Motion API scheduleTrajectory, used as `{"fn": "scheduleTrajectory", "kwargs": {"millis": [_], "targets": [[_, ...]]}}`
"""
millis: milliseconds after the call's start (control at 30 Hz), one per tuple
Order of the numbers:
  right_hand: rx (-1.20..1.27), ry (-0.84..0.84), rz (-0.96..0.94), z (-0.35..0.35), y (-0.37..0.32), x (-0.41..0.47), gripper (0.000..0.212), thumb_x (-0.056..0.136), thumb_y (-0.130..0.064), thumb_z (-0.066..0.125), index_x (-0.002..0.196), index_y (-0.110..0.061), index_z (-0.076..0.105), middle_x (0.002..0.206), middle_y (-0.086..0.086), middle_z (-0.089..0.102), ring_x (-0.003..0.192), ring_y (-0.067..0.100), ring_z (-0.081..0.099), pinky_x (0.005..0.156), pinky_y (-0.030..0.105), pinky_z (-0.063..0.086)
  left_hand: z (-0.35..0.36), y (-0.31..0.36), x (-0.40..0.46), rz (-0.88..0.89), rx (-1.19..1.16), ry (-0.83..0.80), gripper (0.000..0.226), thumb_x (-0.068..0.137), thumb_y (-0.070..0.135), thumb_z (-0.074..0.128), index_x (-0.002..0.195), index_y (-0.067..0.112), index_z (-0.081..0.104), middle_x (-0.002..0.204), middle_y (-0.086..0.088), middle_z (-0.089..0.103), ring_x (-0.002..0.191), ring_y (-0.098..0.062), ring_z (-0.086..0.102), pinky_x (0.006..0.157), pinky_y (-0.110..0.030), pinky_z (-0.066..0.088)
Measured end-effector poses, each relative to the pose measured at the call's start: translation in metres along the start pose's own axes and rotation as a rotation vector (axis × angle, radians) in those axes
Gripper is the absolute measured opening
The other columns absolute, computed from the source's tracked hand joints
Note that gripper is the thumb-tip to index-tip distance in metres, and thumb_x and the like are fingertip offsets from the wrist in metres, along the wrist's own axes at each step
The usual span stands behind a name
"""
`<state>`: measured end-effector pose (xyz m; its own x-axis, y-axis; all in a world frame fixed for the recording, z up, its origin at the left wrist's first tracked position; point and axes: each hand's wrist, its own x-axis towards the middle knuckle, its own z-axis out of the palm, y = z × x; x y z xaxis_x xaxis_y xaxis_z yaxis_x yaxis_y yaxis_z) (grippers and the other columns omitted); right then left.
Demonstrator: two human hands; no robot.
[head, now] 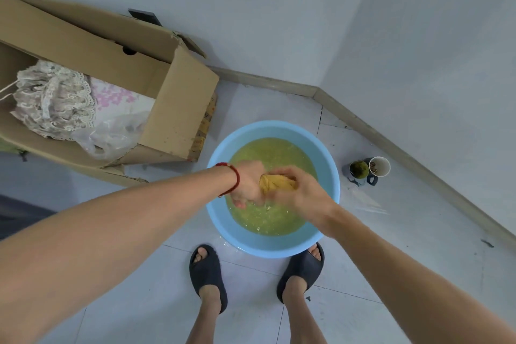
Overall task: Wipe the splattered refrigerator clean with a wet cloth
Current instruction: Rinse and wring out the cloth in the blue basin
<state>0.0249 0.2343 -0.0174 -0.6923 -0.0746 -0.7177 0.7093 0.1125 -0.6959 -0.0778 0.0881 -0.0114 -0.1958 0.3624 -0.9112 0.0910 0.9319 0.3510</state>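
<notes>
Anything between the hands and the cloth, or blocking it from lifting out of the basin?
No. Left hand and right hand both already grip the yellow cloth above the water in the blue basin. Nothing visible above it; the refrigerator is out of view.

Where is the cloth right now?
Head view, centre: the yellow cloth is gripped between the left hand and right hand, above the blue basin.

Tiled floor (363,301) carries blue basin (220,220) w/ yellowish water, cardboard box (178,109) at left, two cups (368,169) at right, person's sandalled feet (208,274).
</notes>
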Motion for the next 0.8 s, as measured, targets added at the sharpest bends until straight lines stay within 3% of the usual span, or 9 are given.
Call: {"fn": "scheduleTrajectory", "kwargs": {"millis": [100, 167, 233, 333, 433, 533, 600, 667, 800], "targets": [[0.916, -0.079, 0.225, -0.006, 0.013, -0.012, 0.059, 0.091, -0.056, 0.059, 0.130, -0.012, 0.059, 0.140, 0.022, 0.063, 0.110, 0.030, 0.070, 0.090, 0.045, 0.052, 0.004, -0.003, -0.010, 0.418, 0.284, 0.365, 0.030, 0.079, -0.005, 0.074, 0.090, 0.022, 0.066, 0.079, 0.002, 0.059, 0.075, -0.021, 0.062, 0.064, -0.034, 0.050], [1.084, -0.325, 0.242, 0.006, 0.021, -0.011, 0.089, 0.091, -0.079, 0.050, 0.145, -0.008, 0.054, 0.148, 0.023, 0.056, 0.129, 0.039, 0.061, 0.099, 0.055, 0.053, 0.008, -0.009, -0.013, 0.660, 0.413, 0.534, 0.032, 0.076, -0.010, 0.072, 0.096, 0.014, 0.066, 0.085, -0.002, 0.052, 0.074, -0.020, 0.052, 0.059, -0.032, 0.040], [1.141, -0.594, 0.230, 0.024, 0.022, -0.011, 0.110, 0.079, -0.089, 0.050, 0.149, -0.004, 0.053, 0.150, 0.028, 0.051, 0.137, 0.047, 0.053, 0.097, 0.056, 0.058, 0.010, -0.012, -0.016, 0.824, 0.494, 0.656, 0.015, 0.081, 0.000, 0.067, 0.093, 0.009, 0.063, 0.085, -0.005, 0.051, 0.072, -0.021, 0.049, 0.059, -0.037, 0.045], [1.189, -0.837, 0.102, 0.029, 0.012, -0.014, 0.096, 0.079, -0.071, 0.068, 0.147, -0.004, 0.056, 0.149, 0.031, 0.051, 0.135, 0.043, 0.056, 0.086, 0.038, 0.065, 0.001, -0.018, -0.017, 0.964, 0.618, 0.744, 0.005, 0.088, 0.008, 0.060, 0.093, 0.007, 0.060, 0.090, -0.008, 0.055, 0.076, -0.025, 0.049, 0.066, -0.037, 0.048], [0.958, -0.810, 0.119, 0.015, 0.002, -0.015, 0.066, 0.091, -0.026, 0.079, 0.146, -0.001, 0.053, 0.133, 0.028, 0.065, 0.093, 0.019, 0.075, 0.063, 0.018, 0.060, -0.008, -0.024, -0.014, 1.030, 0.834, 0.797, 0.011, 0.089, -0.003, 0.055, 0.091, 0.007, 0.060, 0.089, -0.010, 0.060, 0.071, -0.025, 0.053, 0.060, -0.038, 0.052], [0.454, -0.627, 0.147, 0.002, -0.016, -0.014, 0.046, 0.089, -0.018, 0.079, 0.125, 0.003, 0.059, 0.083, 0.007, 0.064, 0.054, 0.010, 0.047, 0.045, 0.017, 0.039, -0.003, -0.018, -0.017, 0.910, 0.946, 0.771, 0.021, 0.083, -0.007, 0.046, 0.086, 0.006, 0.062, 0.077, -0.010, 0.059, 0.059, -0.028, 0.057, 0.045, -0.035, 0.047], [0.002, -0.470, 0.131, -0.001, -0.030, -0.008, 0.017, 0.092, -0.011, 0.075, 0.091, -0.003, 0.061, 0.066, 0.006, 0.050, 0.048, 0.013, 0.038, 0.041, 0.020, 0.032, 0.001, -0.005, -0.028, 0.671, 0.938, 0.712, 0.022, 0.083, -0.003, 0.043, 0.088, 0.005, 0.062, 0.077, -0.012, 0.062, 0.060, -0.033, 0.063, 0.046, -0.033, 0.036], [-0.343, -0.304, 0.089, -0.001, -0.035, -0.001, 0.021, 0.088, -0.007, 0.068, 0.072, -0.011, 0.056, 0.057, 0.005, 0.053, 0.044, 0.016, 0.044, 0.042, 0.023, 0.038, 0.007, 0.010, -0.032, 0.354, 0.912, 0.550, 0.020, 0.086, 0.000, 0.053, 0.101, 0.010, 0.063, 0.092, -0.013, 0.067, 0.081, -0.037, 0.066, 0.059, -0.038, 0.035], [-0.739, -0.061, -0.040, 0.005, -0.030, 0.008, 0.018, 0.083, -0.020, 0.074, 0.093, -0.022, 0.059, 0.079, 0.001, 0.067, 0.074, 0.024, 0.067, 0.066, 0.034, 0.056, 0.016, 0.025, -0.025, 0.122, 0.733, 0.528, 0.017, 0.079, 0.007, 0.065, 0.083, 0.022, 0.059, 0.092, -0.011, 0.069, 0.086, -0.035, 0.065, 0.065, -0.033, 0.037]]}}
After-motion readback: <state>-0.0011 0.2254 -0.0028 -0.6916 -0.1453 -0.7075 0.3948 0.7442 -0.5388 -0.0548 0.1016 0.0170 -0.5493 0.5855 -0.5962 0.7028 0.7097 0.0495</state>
